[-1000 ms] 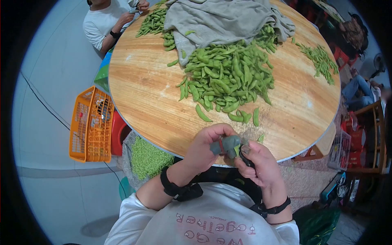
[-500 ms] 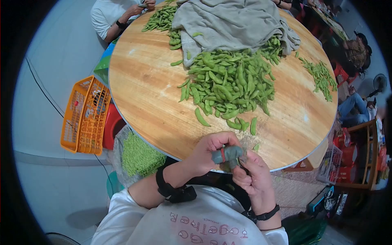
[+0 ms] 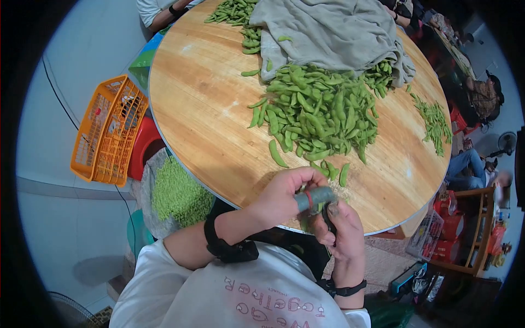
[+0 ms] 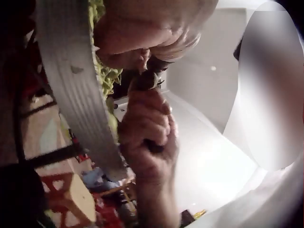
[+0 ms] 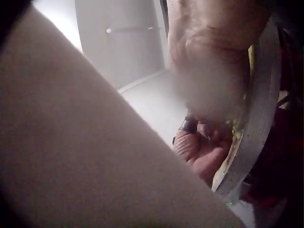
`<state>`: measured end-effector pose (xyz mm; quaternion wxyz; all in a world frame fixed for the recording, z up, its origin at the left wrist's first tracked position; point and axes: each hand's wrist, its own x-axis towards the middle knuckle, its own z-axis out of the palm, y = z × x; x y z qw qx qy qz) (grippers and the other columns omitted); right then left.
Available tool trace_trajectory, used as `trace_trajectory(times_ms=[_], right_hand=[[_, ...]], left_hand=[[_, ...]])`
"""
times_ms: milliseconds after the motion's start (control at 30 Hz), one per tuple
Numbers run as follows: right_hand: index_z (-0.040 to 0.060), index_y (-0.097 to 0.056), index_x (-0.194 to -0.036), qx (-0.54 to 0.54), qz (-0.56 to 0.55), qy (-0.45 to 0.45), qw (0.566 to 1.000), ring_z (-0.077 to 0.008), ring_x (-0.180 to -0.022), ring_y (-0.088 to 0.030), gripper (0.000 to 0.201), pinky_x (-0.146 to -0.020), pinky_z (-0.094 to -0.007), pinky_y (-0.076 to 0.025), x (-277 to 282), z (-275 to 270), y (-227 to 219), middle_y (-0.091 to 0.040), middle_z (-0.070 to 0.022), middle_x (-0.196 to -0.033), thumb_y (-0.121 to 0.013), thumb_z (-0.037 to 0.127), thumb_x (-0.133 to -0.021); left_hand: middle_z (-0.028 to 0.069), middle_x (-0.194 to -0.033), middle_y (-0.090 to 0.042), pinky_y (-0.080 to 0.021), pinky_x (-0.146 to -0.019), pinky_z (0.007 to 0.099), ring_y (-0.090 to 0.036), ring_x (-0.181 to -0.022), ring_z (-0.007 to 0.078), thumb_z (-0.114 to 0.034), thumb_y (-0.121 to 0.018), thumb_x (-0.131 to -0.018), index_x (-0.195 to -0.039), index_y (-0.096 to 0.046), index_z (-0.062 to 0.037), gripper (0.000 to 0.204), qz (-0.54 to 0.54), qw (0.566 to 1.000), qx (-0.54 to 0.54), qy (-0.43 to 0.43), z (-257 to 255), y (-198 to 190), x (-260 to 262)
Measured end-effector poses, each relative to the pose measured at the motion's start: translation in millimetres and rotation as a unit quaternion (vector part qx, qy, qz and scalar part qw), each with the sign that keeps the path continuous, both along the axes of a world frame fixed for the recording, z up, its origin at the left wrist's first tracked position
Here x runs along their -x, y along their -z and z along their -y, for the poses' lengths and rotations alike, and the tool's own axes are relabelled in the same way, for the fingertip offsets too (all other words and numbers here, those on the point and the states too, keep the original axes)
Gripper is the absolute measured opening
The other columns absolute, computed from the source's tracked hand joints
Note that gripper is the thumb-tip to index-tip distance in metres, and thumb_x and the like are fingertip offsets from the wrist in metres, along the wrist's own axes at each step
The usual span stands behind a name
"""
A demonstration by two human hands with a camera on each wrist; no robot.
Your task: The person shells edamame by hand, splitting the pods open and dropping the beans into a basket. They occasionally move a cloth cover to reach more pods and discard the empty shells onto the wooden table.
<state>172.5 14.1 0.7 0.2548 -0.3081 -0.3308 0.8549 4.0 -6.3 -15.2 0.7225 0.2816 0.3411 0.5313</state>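
Note:
At the table's near edge in the head view, my left hand [image 3: 281, 197] is curled, a grey-green covering [image 3: 316, 198] with a red band over its fingertips. Those fingers pinch a green pod [image 3: 304, 221], mostly hidden. Close beside them, my right hand [image 3: 346, 227] grips a small dark tool [image 3: 329, 217], whose tip is hidden at the covered fingers. The left wrist view shows my left hand [image 4: 147, 28] above my right hand [image 4: 149, 130]. A large heap of green pods [image 3: 322, 112] lies just beyond both hands on the round wooden table [image 3: 208, 131].
A grey cloth [image 3: 328, 33] partly covers the heap. Smaller pods [image 3: 432, 120] lie at the right. Left of the table are an orange basket [image 3: 109, 131], a red stool [image 3: 143, 143] and a bag of shelled beans [image 3: 180, 194]. Another person's arm [image 3: 164, 19] shows at the top left.
The head view has shifted, so the table contents appear farther right and the basket farther left. Both hands stay close together, with small changes in the fingers and the covering's angle.

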Motion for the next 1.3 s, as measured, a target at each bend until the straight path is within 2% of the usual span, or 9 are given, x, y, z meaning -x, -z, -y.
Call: trace_trajectory(times_ms=[67,267,400,433,567,967,1067,1200,1300], right_hand=[[0.0007,-0.048,-0.1,0.017,-0.003,0.015,1.0,-0.0042,-0.042,-0.031,0.019,-0.038,-0.0168,-0.024,1,-1,-2,-0.046,-0.0036,-0.06,-0.038,0.017,-0.094],[0.0022,-0.048,-0.097,0.011,0.048,0.039,0.998,-0.0037,-0.042,-0.032,0.018,-0.038,-0.0166,-0.023,4,-5,-10,-0.046,-0.0013,-0.06,-0.039,0.017,-0.094],[0.0034,-0.049,-0.093,-0.161,0.174,0.054,0.97,-0.0038,-0.043,-0.032,0.02,-0.039,-0.0167,-0.023,6,-4,-9,-0.045,0.0007,-0.059,-0.038,0.02,-0.094],[0.0035,-0.05,-0.091,-0.213,0.203,0.065,0.954,-0.0043,-0.045,-0.033,0.022,-0.041,-0.0174,-0.025,8,-6,-12,-0.044,0.001,-0.058,-0.037,0.021,-0.095],[0.0027,-0.049,-0.089,-0.12,0.118,0.053,0.984,-0.0048,-0.047,-0.035,0.022,-0.044,-0.0181,-0.027,12,-2,-17,-0.043,0.001,-0.058,-0.037,0.02,-0.095],[0.0021,-0.048,-0.09,-0.143,0.121,0.047,0.981,-0.004,-0.046,-0.032,0.017,-0.042,-0.0175,-0.026,16,-2,-7,-0.042,0.0017,-0.057,-0.036,0.013,-0.095],[0.0024,-0.048,-0.092,-0.179,0.154,0.06,0.97,-0.0034,-0.044,-0.03,0.016,-0.04,-0.0179,-0.025,17,-1,-8,-0.042,0.0016,-0.057,-0.037,0.013,-0.095],[0.0017,-0.048,-0.099,0.009,-0.008,0.018,1.0,-0.0033,-0.041,-0.03,0.016,-0.037,-0.0165,-0.024,10,-3,-11,-0.044,-0.002,-0.058,-0.039,0.014,-0.093],[0.0011,-0.047,-0.103,0.128,-0.087,-0.001,0.988,-0.0033,-0.04,-0.03,0.017,-0.036,-0.0154,-0.024,6,1,-10,-0.045,-0.0043,-0.059,-0.04,0.014,-0.093]], left_hand=[[0.0016,-0.079,-0.054,-0.041,-0.059,0.0234,-0.053,-0.068,0.0107,-0.009,-0.065,-0.077,-0.094,-0.057,-0.0024,0.02,-0.379,0.894,-0.213,-0.107,-1,-7,1],[0.0076,-0.077,-0.054,-0.043,-0.06,0.0257,-0.055,-0.067,0.0174,-0.004,-0.065,-0.075,-0.093,-0.06,-0.0024,0.019,-0.433,0.841,-0.323,-0.032,0,-18,15],[0.0065,-0.079,-0.055,-0.043,-0.064,0.0252,-0.054,-0.069,0.0155,-0.003,-0.064,-0.076,-0.088,-0.06,-0.0007,0.014,-0.387,0.872,-0.285,-0.09,-7,2,18],[0.0051,-0.08,-0.055,-0.042,-0.066,0.0249,-0.054,-0.071,0.0135,-0.004,-0.064,-0.076,-0.087,-0.059,-0.0006,0.012,-0.303,0.918,-0.236,-0.098,-7,4,15],[0.0004,-0.081,-0.055,-0.041,-0.072,0.0236,-0.05,-0.077,0.008,-0.002,-0.063,-0.077,-0.084,-0.059,-0.001,0.008,-0.172,0.975,-0.112,-0.088,-9,8,10],[-0.0005,-0.082,-0.057,-0.042,-0.069,0.0203,-0.052,-0.077,0.0057,0.0,-0.06,-0.079,-0.088,-0.059,-0.0015,0.01,-0.256,0.957,-0.115,-0.072,-7,-3,1],[0.0,-0.083,-0.056,-0.043,-0.068,0.0201,-0.053,-0.077,0.0067,0.001,-0.058,-0.08,-0.088,-0.059,-0.001,0.008,-0.19,0.973,-0.112,-0.063,-7,3,0],[0.0009,-0.085,-0.056,-0.043,-0.07,0.0219,-0.053,-0.079,0.0088,-0.001,-0.056,-0.082,-0.088,-0.058,-0.0007,0.006,-0.053,0.996,-0.072,-0.001,-5,2,6],[0.0017,-0.086,-0.056,-0.042,-0.072,0.0235,-0.054,-0.081,0.0104,-0.005,-0.056,-0.083,-0.088,-0.058,-0.0011,0.007,-0.024,0.986,-0.157,0.05,-5,5,9]])
